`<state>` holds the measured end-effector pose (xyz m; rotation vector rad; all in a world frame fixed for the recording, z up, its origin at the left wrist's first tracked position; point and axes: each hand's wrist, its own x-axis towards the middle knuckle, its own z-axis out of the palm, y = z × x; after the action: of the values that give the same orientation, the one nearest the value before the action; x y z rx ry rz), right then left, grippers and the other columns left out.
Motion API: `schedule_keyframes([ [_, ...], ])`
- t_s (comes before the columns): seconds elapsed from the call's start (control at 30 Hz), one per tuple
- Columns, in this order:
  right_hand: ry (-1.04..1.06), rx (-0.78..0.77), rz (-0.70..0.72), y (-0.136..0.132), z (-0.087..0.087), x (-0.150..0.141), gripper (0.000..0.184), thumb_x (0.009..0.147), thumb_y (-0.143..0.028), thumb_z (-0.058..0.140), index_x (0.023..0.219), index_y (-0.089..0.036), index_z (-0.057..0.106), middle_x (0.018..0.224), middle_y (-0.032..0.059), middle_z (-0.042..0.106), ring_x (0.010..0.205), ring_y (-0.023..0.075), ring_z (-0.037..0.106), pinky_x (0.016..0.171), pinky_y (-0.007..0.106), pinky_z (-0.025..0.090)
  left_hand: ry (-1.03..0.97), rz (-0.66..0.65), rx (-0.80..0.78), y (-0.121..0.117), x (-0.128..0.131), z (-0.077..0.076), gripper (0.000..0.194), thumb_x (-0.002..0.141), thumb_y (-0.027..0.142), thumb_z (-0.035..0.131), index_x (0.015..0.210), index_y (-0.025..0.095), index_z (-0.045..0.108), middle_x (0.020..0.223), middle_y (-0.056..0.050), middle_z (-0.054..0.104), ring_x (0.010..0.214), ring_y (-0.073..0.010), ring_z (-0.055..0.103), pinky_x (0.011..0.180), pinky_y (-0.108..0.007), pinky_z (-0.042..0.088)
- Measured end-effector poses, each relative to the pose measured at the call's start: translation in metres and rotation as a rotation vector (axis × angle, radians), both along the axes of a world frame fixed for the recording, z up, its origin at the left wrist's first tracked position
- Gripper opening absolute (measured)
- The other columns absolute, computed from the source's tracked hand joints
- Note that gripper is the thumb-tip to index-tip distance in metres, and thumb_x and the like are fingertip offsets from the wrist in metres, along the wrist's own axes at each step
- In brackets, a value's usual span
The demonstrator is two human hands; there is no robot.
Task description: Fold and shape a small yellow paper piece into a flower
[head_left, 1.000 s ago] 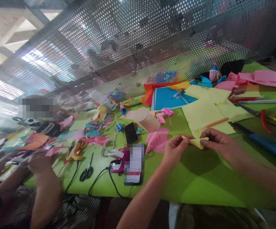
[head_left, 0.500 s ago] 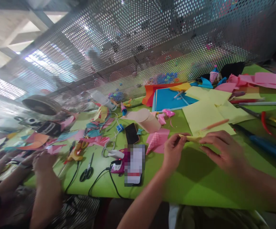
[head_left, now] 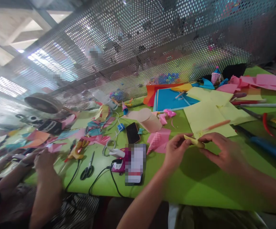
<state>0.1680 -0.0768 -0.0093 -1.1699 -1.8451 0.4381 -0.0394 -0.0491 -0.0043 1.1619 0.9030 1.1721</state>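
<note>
A small piece of yellow paper (head_left: pixel 196 142), rolled or curled, is held up between my two hands above the green table (head_left: pixel 197 187). My left hand (head_left: pixel 176 149) pinches its left end between thumb and fingers. At its right end, the thumb and fingers of my right hand (head_left: pixel 220 149) close on the paper. Just beyond lie pale yellow sheets (head_left: pixel 206 111) with an orange pencil (head_left: pixel 215 125) across them. Left of my left hand, a pink patterned paper cone (head_left: pixel 155 141) rests on a pink sheet (head_left: pixel 165 135).
A phone with a lit screen (head_left: pixel 135 163), a dark phone (head_left: pixel 132 133) and black scissors (head_left: pixel 87 170) lie to the left. Blue-handled scissors (head_left: pixel 269 148) are at right. A co-worker's hands (head_left: pixel 44 159) work at far left. A perforated metal screen (head_left: pixel 138 54) stands behind the table.
The yellow paper has turned and its curled right end shows more. My right hand has shifted slightly, its fingers closer round that end. The left hand keeps its pinch.
</note>
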Motion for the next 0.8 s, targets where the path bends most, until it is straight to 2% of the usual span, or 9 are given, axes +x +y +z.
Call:
schedule_keyframes([
  [0.13,0.063,-0.092,-0.016,-0.0008,0.0037,-0.0026,0.012,0.095,-0.03,0.071,0.108,-0.03,0.068,0.099,0.0027,0.078,0.09,0.0266,0.076,0.076,0.04,0.059,0.002,-0.056,0.006,-0.0007,0.0003,-0.0014,0.041,0.085,0.051,0.087,0.11,0.018,0.082,0.102,-0.009,0.084,0.094,-0.0193,0.077,0.091,-0.033,0.061],
  [0.23,0.112,-0.101,-0.011,-0.0006,0.0064,-0.0026,0.016,0.092,-0.027,0.07,0.108,-0.031,0.068,0.098,0.0023,0.078,0.087,0.0263,0.076,0.076,0.041,0.06,-0.025,-0.109,-0.01,-0.0014,-0.0007,-0.0013,0.045,0.083,0.051,0.089,0.114,0.019,0.081,0.107,-0.01,0.084,0.095,-0.0197,0.077,0.092,-0.033,0.061],
  [0.37,0.124,-0.068,0.018,0.0006,0.0082,-0.0008,0.019,0.093,-0.026,0.07,0.111,-0.031,0.068,0.102,0.0034,0.077,0.09,0.0265,0.074,0.079,0.042,0.06,-0.059,-0.165,-0.041,-0.002,-0.0025,0.0017,0.046,0.087,0.053,0.085,0.116,0.019,0.08,0.118,-0.011,0.082,0.104,-0.0231,0.077,0.098,-0.037,0.06],
  [0.63,0.006,0.103,-0.001,0.0033,0.0084,0.0029,0.015,0.094,-0.026,0.07,0.109,-0.03,0.07,0.105,0.009,0.07,0.109,0.0333,0.069,0.088,0.047,0.059,0.012,-0.143,-0.008,0.0005,-0.003,0.0008,0.044,0.088,0.056,0.083,0.11,0.018,0.079,0.107,-0.009,0.08,0.099,-0.0203,0.075,0.096,-0.036,0.06],
  [0.8,0.001,0.131,0.012,0.0037,0.0091,0.0018,0.009,0.098,-0.03,0.072,0.106,-0.029,0.069,0.104,0.008,0.071,0.107,0.0318,0.069,0.089,0.047,0.057,0.074,-0.16,0.025,0.0,-0.0001,-0.0014,0.041,0.091,0.054,0.08,0.11,0.018,0.079,0.105,-0.009,0.08,0.099,-0.0195,0.074,0.095,-0.034,0.059],
])
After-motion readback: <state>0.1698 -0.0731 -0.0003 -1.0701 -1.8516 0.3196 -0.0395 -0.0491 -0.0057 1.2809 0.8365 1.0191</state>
